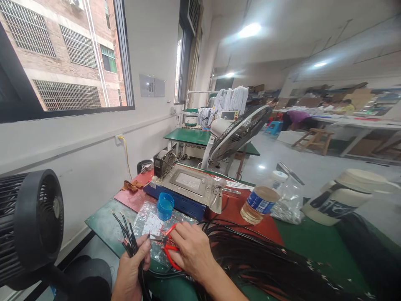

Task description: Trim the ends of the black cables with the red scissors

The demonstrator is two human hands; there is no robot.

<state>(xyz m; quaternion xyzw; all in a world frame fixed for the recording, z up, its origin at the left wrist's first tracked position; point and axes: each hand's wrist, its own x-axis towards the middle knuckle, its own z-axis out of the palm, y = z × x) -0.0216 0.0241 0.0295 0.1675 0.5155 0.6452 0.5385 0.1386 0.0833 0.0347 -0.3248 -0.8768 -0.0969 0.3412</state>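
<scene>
Several black cables (130, 234) with stripped, coloured ends stand up out of my left hand (133, 267), which is closed around them. In my right hand (192, 246) is a pair of scissors (171, 261) with red handles. The blades point left and reach the thumb and fingertip of my left hand, at what looks like a thin wire end. Beneath the scissors lies a clear plastic bag (153, 253) strewn with small red clippings. Just behind it stands a blue round cup (165, 206).
A solder pot with a blue base (175, 199) and small fan sits behind the cup. A bottle of pale liquid (258, 205), a bag of white bits (286, 207) and a large jug (341, 196) stand right. Black cables (250, 255) cover the front right; a black fan (37, 221) is left.
</scene>
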